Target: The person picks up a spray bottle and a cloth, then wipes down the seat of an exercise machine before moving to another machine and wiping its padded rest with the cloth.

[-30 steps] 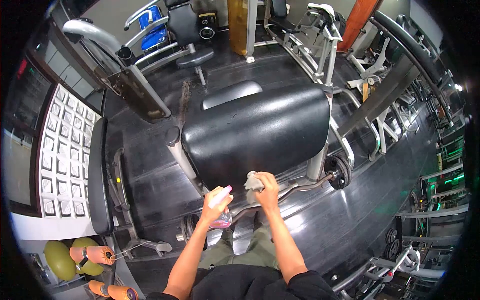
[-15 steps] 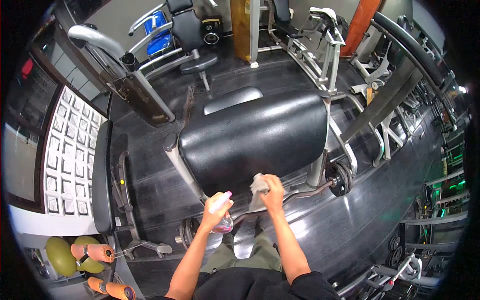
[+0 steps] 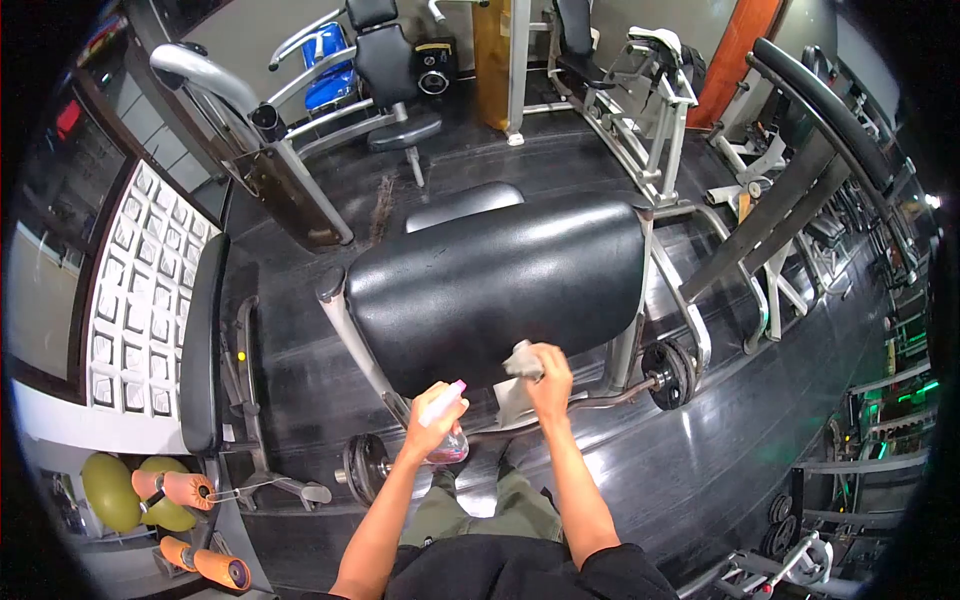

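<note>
My left hand (image 3: 432, 425) is wrapped round a spray bottle (image 3: 450, 446) with a pink and white head and a clear body with liquid in it. In my right hand (image 3: 548, 385) is a bunched greyish cloth (image 3: 524, 362), part of which hangs below the fingers. Both hands are just in front of the near edge of a black padded bench pad (image 3: 500, 285); whether the cloth touches the pad I cannot tell. A bent barbell (image 3: 600, 400) lies below the pad, behind my hands.
Weight plates (image 3: 667, 375) sit on the barbell's right end, and more plates (image 3: 365, 468) on its left. An upright pad (image 3: 203, 350) and orange foam rollers (image 3: 205, 562) are at left. A black seat (image 3: 404, 130) stands beyond, with gym machines (image 3: 650, 110) at the back.
My view has shifted slightly, so the bench pad sits a little lower and further left. The cloth in my right hand has turned and bunched differently. The left hand keeps its hold on the bottle.
</note>
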The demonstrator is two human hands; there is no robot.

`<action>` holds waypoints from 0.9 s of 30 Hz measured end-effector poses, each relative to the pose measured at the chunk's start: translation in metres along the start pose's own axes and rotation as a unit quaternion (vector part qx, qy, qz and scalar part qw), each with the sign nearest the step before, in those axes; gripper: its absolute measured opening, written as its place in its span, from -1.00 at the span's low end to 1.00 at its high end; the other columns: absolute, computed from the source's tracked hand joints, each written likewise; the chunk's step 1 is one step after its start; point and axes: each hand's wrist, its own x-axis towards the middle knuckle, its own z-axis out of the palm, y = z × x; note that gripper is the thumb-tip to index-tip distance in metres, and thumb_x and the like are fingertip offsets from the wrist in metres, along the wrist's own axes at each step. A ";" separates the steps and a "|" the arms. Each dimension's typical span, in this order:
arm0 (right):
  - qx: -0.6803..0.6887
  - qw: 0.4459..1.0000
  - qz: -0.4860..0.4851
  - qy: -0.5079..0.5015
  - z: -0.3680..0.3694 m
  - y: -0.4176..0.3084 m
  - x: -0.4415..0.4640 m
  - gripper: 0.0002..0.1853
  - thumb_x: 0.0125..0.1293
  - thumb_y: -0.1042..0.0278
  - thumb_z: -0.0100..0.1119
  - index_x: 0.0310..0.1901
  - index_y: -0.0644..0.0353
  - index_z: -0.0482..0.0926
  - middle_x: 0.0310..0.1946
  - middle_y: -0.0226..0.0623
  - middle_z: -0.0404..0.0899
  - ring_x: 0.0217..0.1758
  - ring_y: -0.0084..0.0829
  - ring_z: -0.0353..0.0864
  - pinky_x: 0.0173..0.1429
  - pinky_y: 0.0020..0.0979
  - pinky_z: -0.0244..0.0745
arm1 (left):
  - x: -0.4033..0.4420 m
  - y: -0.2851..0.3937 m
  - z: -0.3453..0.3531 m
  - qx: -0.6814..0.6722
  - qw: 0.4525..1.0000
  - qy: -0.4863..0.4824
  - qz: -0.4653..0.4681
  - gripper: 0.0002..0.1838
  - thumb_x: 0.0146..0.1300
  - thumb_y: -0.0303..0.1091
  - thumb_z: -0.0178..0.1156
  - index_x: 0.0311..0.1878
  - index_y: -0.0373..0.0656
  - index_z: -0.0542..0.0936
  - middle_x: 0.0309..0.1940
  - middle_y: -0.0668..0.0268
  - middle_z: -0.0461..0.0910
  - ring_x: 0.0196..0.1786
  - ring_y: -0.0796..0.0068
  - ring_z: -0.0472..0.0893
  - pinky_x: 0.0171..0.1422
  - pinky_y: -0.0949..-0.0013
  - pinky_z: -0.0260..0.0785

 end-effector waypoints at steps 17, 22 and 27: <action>0.076 0.984 0.142 0.078 -0.064 0.041 -0.019 -0.63 -0.08 0.67 0.36 -0.14 0.27 0.67 -0.12 -0.19 0.68 -0.04 -0.27 0.69 0.11 -0.34 0.53 | 0.053 -0.013 0.079 -0.022 0.999 0.031 -0.009 -0.82 0.29 -0.38 0.33 -0.37 -0.29 0.61 -0.59 0.33 0.56 -0.69 0.56 0.55 -0.59 0.43 0.37; 0.083 0.986 0.117 0.086 -0.075 0.041 0.005 -0.63 -0.09 0.67 0.38 -0.14 0.29 0.66 -0.13 -0.19 0.67 -0.04 -0.27 0.69 0.12 -0.33 0.53 | 0.071 -0.015 0.085 0.036 0.999 0.005 0.004 -0.84 0.31 -0.39 0.29 -0.29 -0.30 0.60 -0.52 0.30 0.57 -0.69 0.51 0.55 -0.58 0.41 0.41; 0.110 0.986 0.088 0.086 -0.035 0.024 0.036 -0.56 -0.10 0.63 0.45 -0.08 0.21 0.67 -0.07 -0.18 0.66 0.05 -0.12 0.66 0.15 -0.25 0.53 | 0.089 -0.008 0.069 -0.012 1.000 -0.018 0.012 -0.86 0.30 -0.40 0.32 -0.27 -0.28 0.60 -0.55 0.33 0.56 -0.66 0.54 0.57 -0.56 0.44 0.39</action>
